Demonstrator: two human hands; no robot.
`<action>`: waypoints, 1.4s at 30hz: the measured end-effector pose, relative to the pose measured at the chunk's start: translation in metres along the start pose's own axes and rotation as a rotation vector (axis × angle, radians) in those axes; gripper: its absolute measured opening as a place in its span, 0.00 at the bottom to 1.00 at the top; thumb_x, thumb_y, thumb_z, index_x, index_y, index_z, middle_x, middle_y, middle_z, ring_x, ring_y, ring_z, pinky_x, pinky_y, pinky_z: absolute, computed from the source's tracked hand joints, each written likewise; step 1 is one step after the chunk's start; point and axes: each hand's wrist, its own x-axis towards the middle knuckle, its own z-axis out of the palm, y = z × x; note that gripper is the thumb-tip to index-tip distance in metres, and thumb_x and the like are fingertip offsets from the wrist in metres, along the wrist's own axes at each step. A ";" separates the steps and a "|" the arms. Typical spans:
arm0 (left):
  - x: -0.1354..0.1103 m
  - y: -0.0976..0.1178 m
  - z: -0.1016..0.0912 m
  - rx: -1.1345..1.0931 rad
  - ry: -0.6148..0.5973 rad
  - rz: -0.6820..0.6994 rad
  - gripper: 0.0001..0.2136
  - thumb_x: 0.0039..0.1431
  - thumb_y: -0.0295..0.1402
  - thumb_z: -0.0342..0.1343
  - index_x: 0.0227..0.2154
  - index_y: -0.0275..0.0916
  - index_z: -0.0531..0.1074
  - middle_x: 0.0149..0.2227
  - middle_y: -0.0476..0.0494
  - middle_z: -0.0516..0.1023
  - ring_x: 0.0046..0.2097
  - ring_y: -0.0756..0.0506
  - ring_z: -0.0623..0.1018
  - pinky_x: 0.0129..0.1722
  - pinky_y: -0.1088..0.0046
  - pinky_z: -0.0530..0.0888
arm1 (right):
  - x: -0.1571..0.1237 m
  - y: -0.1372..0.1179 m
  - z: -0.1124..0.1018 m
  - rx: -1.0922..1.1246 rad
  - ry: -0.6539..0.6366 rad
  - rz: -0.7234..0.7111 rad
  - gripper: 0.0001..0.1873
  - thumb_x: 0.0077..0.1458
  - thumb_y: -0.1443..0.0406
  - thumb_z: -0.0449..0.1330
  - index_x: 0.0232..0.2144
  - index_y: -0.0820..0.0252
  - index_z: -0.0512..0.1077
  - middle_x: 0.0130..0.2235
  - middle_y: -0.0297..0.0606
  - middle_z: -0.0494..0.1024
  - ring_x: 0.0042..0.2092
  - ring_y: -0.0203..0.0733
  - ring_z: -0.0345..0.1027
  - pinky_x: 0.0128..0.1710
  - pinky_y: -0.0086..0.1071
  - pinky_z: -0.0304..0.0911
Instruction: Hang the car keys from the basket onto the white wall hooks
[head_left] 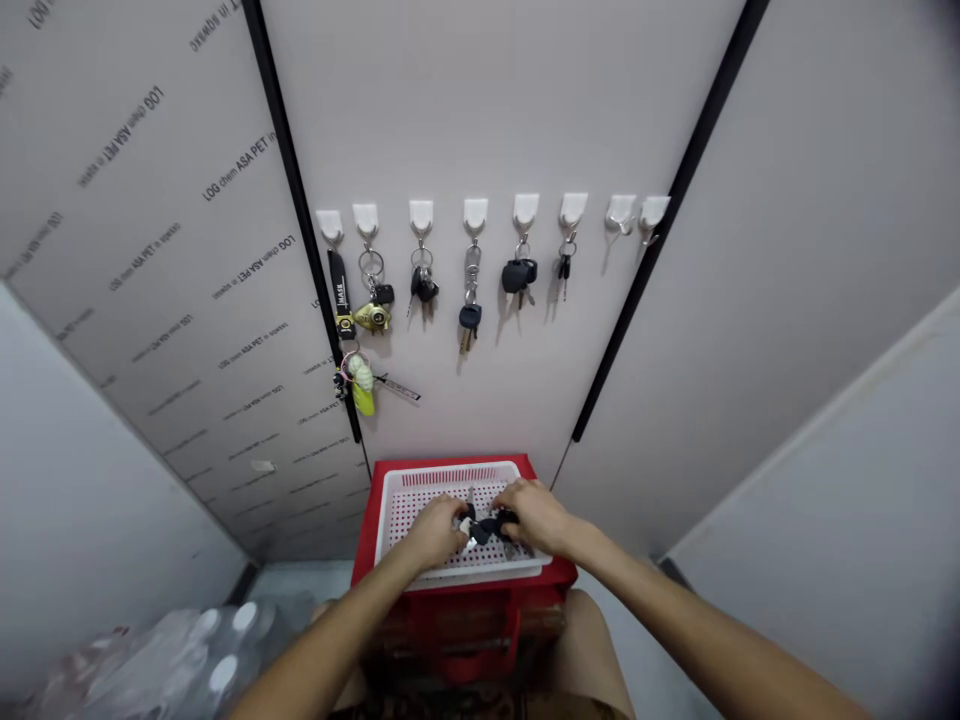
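Keys with black heads observed in a bunch between both hands, over the floor of a white basket; whether they bear on the basket floor cannot be determined. Left hand is nearly closed, thumb and fingers pinching the bunch on its left side. Right hand is curled, fingertips gripping a black head on the other side. Basket sits on a red box against a pale wall. Eight white hooks are fixed in a row above; the six leftmost carry items, including a black strap at the far left. Capped bottles stand at lower left.
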 end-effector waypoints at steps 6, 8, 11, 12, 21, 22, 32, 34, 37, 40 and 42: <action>0.000 0.002 0.004 0.073 0.039 -0.014 0.11 0.37 0.25 0.46 0.28 0.38 0.66 0.26 0.46 0.69 0.30 0.49 0.67 0.29 0.77 0.60 | 0.004 -0.014 0.009 -0.129 0.027 0.018 0.13 0.38 0.61 0.53 0.29 0.59 0.68 0.32 0.41 0.71 0.39 0.45 0.57 0.40 0.42 0.43; 0.003 0.001 0.006 0.064 0.037 -0.035 0.08 0.38 0.25 0.45 0.25 0.38 0.66 0.24 0.47 0.69 0.28 0.50 0.67 0.27 0.78 0.60 | 0.006 -0.019 0.013 -0.158 0.042 0.024 0.13 0.39 0.59 0.52 0.27 0.60 0.69 0.31 0.42 0.71 0.38 0.45 0.56 0.41 0.43 0.39; 0.006 -0.002 0.008 0.016 0.037 -0.068 0.06 0.40 0.26 0.44 0.22 0.37 0.65 0.22 0.49 0.68 0.27 0.51 0.66 0.26 0.78 0.59 | 0.010 -0.022 0.018 -0.172 0.047 0.047 0.12 0.42 0.61 0.50 0.25 0.61 0.69 0.30 0.43 0.71 0.37 0.44 0.57 0.41 0.40 0.41; 0.007 -0.003 0.008 -0.011 0.043 -0.078 0.06 0.40 0.26 0.44 0.21 0.37 0.65 0.22 0.49 0.68 0.27 0.51 0.66 0.26 0.79 0.59 | 0.011 -0.022 0.020 -0.170 0.043 0.053 0.11 0.42 0.62 0.49 0.24 0.61 0.69 0.30 0.43 0.71 0.36 0.43 0.58 0.40 0.39 0.43; 0.011 0.018 -0.029 -0.283 0.181 -0.026 0.04 0.42 0.27 0.43 0.22 0.35 0.62 0.22 0.51 0.65 0.27 0.52 0.65 0.28 0.78 0.61 | 0.011 -0.018 -0.015 0.200 0.291 -0.022 0.10 0.43 0.68 0.46 0.20 0.61 0.66 0.24 0.35 0.69 0.28 0.34 0.59 0.30 0.26 0.51; 0.011 0.026 -0.035 -0.309 0.215 0.008 0.04 0.41 0.27 0.44 0.24 0.35 0.61 0.24 0.50 0.66 0.29 0.52 0.65 0.30 0.78 0.62 | 0.010 -0.018 -0.024 0.264 0.323 -0.024 0.10 0.43 0.68 0.46 0.20 0.61 0.66 0.23 0.35 0.68 0.27 0.33 0.59 0.28 0.25 0.52; 0.052 0.142 -0.089 -0.425 0.315 0.427 0.09 0.43 0.25 0.44 0.31 0.37 0.60 0.33 0.48 0.67 0.34 0.53 0.67 0.35 0.77 0.64 | 0.003 0.005 -0.156 0.575 0.754 0.150 0.09 0.40 0.63 0.49 0.17 0.63 0.64 0.18 0.32 0.66 0.22 0.31 0.57 0.23 0.25 0.54; 0.065 0.167 -0.102 -0.371 0.348 0.456 0.12 0.43 0.25 0.44 0.34 0.37 0.60 0.36 0.46 0.67 0.33 0.52 0.67 0.35 0.76 0.64 | 0.002 0.012 -0.187 0.588 0.875 0.189 0.08 0.38 0.63 0.50 0.17 0.63 0.64 0.17 0.31 0.65 0.21 0.30 0.56 0.22 0.24 0.54; 0.078 0.202 -0.122 -0.242 0.414 0.524 0.15 0.43 0.24 0.43 0.37 0.36 0.60 0.39 0.44 0.66 0.35 0.51 0.68 0.38 0.74 0.64 | 0.002 0.019 -0.229 0.608 1.045 0.210 0.07 0.37 0.64 0.51 0.17 0.64 0.64 0.15 0.29 0.64 0.18 0.28 0.55 0.18 0.23 0.53; 0.084 0.233 -0.139 -0.146 0.464 0.570 0.16 0.43 0.24 0.43 0.39 0.35 0.59 0.39 0.42 0.65 0.37 0.49 0.67 0.39 0.73 0.63 | 0.006 0.025 -0.261 0.647 1.166 0.205 0.05 0.37 0.66 0.52 0.17 0.64 0.64 0.14 0.29 0.63 0.16 0.27 0.55 0.16 0.22 0.54; 0.087 0.247 -0.147 -0.108 0.486 0.574 0.17 0.43 0.24 0.43 0.40 0.34 0.59 0.39 0.41 0.65 0.37 0.49 0.67 0.40 0.73 0.63 | 0.010 0.028 -0.275 0.672 1.203 0.219 0.04 0.37 0.68 0.52 0.16 0.63 0.64 0.14 0.29 0.63 0.16 0.26 0.55 0.16 0.22 0.56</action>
